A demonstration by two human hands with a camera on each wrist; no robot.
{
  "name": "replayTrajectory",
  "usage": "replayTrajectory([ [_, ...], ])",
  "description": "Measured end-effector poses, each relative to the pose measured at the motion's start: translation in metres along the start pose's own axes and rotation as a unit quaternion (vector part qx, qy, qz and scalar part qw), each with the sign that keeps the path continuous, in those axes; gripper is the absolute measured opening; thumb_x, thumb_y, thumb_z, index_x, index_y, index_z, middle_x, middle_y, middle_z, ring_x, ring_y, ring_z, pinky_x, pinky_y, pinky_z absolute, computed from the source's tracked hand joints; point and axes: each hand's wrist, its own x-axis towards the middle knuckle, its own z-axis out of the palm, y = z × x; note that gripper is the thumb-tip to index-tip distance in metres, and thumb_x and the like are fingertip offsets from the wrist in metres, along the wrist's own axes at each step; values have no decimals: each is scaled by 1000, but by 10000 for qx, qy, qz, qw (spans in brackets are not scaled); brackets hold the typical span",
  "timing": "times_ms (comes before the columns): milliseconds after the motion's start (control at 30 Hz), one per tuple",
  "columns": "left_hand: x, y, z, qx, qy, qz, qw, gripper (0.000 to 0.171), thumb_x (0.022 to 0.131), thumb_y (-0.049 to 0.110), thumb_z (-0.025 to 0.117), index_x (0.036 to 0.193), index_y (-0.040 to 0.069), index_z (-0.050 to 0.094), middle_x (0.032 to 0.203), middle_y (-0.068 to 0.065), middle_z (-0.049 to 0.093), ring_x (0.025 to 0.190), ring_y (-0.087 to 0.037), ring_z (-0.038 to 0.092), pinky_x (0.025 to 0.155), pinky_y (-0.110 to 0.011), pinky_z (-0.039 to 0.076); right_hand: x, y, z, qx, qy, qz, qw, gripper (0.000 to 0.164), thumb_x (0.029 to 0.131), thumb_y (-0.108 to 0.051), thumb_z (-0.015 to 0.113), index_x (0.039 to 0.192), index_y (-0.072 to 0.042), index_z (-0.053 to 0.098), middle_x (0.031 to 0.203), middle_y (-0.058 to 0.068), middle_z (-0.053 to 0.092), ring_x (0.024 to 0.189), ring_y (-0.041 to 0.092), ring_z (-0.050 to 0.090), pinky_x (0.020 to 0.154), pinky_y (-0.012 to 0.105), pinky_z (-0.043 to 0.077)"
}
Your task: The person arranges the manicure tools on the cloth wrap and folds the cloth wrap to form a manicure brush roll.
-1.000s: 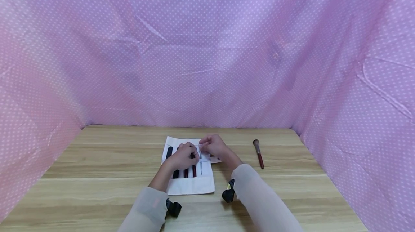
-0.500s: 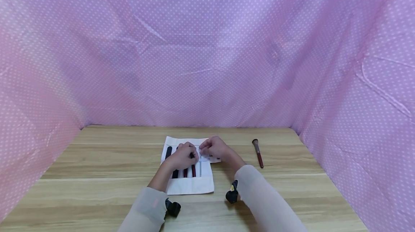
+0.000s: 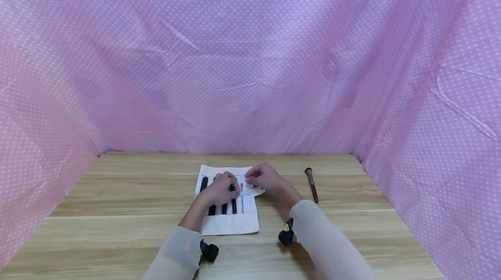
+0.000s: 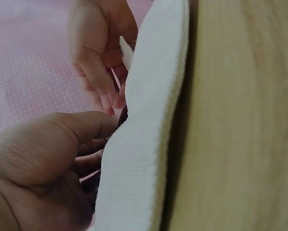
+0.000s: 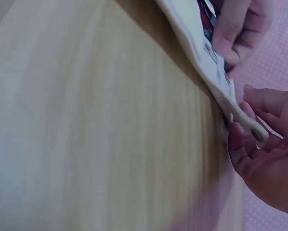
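Head view: my left hand [image 3: 222, 188] touches the pouch [image 3: 230, 225] on the table [image 3: 109, 215], pinching or not I can't tell, and my right hand [image 3: 265, 178] is loosely spread at its far right side.

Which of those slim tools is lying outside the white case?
The brush on the table, farthest right, its bristles exposed; the other tools in view lie in the white case.

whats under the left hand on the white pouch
Parts of two dark red handles and a black tool show on the white cloth pouch; whatever lies directly beneath the left hand is covered.
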Motion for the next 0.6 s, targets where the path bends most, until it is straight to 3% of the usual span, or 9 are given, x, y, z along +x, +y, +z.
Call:
replayTrajectory([
  [233,-3,1,-1,-70,27,50,10000,21,96,13,70,78,24,68,127,-7,55,124,-32,42,103,-50,38,-17,5,-35,-472,359,-463,9972,18,98,-8,66,113,2,71,101,7,71,94,18,65,84,34,54],
  [600,-4,0,-1,-81,16,101,9999,20,96,13,69,79,23,67,127,-7,54,125,-32,41,104,-51,38,-48,38,-104,-690,1070,-284,9915,25,99,-10,66,120,5,67,115,16,70,107,29,65,91,38,54],
])
